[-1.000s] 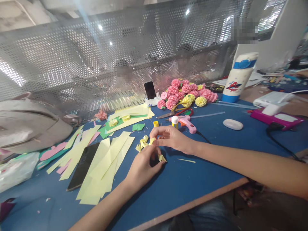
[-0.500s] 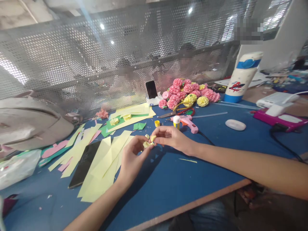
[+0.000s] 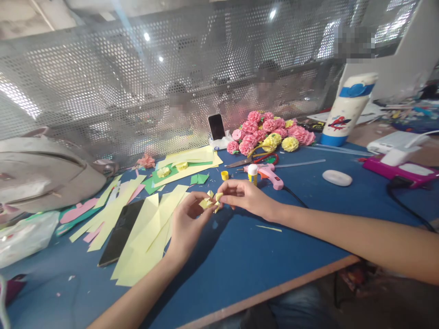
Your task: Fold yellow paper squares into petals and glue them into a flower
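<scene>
Between my two hands, above the blue table [image 3: 240, 265], is a small yellow paper flower [image 3: 207, 202] with several curled petals. My left hand [image 3: 188, 224] pinches it from the left with thumb and fingers. From the right, my right hand [image 3: 245, 196] has its thumb and fingertips closed on a petal of the same flower. Fingers hide part of the flower. An uncapped glue stick [image 3: 253, 173] stands just behind my right hand, and its yellow cap [image 3: 224, 175] sits to the left of it.
Yellow paper strips [image 3: 144, 246] and a dark phone [image 3: 121, 233] lie at left, near a bag [image 3: 44, 173]. Behind are scissors [image 3: 245, 161], a pink glue gun [image 3: 272, 176] and a heap of pink and yellow paper flowers [image 3: 260, 132]. A bottle [image 3: 346, 109] and power strip [image 3: 401, 171] are at right.
The paper flower has turned slightly in my fingers, so more of its petals show. Both hands stay in nearly the same place.
</scene>
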Demonstrator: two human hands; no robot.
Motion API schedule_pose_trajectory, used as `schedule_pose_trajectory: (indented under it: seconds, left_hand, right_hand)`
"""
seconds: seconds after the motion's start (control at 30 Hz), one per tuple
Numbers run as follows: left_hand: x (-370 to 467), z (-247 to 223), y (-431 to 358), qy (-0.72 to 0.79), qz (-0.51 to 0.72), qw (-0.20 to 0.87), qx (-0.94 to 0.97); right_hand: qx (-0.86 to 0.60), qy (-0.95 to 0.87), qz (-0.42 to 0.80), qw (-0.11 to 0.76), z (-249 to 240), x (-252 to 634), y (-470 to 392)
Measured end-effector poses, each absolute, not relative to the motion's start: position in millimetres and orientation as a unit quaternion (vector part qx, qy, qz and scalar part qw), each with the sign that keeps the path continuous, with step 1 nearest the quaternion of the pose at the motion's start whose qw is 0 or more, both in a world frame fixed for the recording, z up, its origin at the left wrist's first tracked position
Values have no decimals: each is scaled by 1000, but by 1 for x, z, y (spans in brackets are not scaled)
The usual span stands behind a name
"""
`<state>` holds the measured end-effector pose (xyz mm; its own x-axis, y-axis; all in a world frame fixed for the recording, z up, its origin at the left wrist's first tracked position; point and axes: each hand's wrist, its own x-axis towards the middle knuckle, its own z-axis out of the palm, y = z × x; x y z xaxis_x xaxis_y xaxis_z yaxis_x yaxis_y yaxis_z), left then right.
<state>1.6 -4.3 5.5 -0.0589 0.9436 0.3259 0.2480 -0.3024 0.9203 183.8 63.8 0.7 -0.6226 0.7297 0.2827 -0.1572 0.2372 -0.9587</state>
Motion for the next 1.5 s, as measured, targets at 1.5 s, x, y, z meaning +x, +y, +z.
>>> schedule_pose_trajectory:
  seconds: [1.5]
  left_hand:
    - [-16,5,-3,427,485,19,763]
  right_hand:
    - [-200,-688,595,366,7,183,57]
